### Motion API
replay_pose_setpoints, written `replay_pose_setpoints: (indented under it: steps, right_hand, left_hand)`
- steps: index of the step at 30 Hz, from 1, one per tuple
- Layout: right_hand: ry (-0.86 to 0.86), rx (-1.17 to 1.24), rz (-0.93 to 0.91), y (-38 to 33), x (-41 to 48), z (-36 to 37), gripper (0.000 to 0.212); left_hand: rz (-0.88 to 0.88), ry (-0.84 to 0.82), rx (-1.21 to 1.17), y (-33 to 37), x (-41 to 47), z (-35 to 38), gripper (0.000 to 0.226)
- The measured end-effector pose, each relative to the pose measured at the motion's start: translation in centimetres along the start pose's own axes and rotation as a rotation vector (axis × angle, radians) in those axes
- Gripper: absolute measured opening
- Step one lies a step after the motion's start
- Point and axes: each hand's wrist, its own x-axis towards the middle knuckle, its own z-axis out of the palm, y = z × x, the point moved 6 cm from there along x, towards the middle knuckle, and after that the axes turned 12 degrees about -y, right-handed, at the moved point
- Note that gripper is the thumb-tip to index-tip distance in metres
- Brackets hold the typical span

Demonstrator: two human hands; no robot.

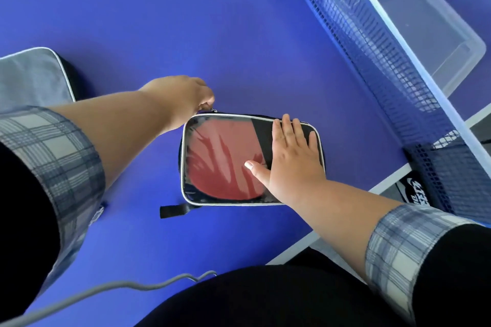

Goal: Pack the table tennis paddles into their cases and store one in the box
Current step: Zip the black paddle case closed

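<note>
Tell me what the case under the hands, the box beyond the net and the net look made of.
Case: seemingly black woven fabric with pale piping and a glossy clear plastic window, creased and glaring over the red paddle. Its zipper pull, pinched by the left hand, is too small to tell.
Box: translucent hard plastic, smooth; the table shows through.
Net: dark blue open mesh cord, probably synthetic.

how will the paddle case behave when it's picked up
The case probably lifts flat and fairly stiff, since the red paddle fills it. Its glossy window may feel slippery; the black strap looks easier to grab.
</note>
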Motion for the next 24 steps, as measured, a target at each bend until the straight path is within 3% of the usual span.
replay_pose_setpoints:
  steps: [4,7,9,12,17,24]
  right_hand:
    - [0.009,0.074,0.005,-1.1,-0.4,-1.2,0.103]
    - [0.228,0.046,-0.234,-6.5,-1.0,-3.2,0.091]
    - [0.215,-0.032,-0.336,-9.8,-0.5,-3.1,0.087]
    - [0.098,-0.133,-0.281,-10.6,1.0,-1.7,0.089]
    - [0.181,-0.156,-0.271,-10.2,1.3,-0.9,0.089]
    - [0.196,-0.209,-0.260,-10.3,1.0,-1.3,0.088]
  left_hand:
    - [-0.045,0.032,-0.101,-1.4,-1.4,1.3,0.024]
    - [-0.068,0.074,-0.168,-1.5,-1.7,1.8,0.020]
    - [-0.086,0.121,-0.189,-1.6,-2.1,1.9,0.021]
    - [-0.109,0.148,-0.182,-1.6,-2.6,2.1,0.036]
    - [-0.144,0.142,-0.192,-3.1,-4.6,4.1,0.052]
    - [-0.296,0.216,-0.411,-3.1,-8.2,7.7,0.029]
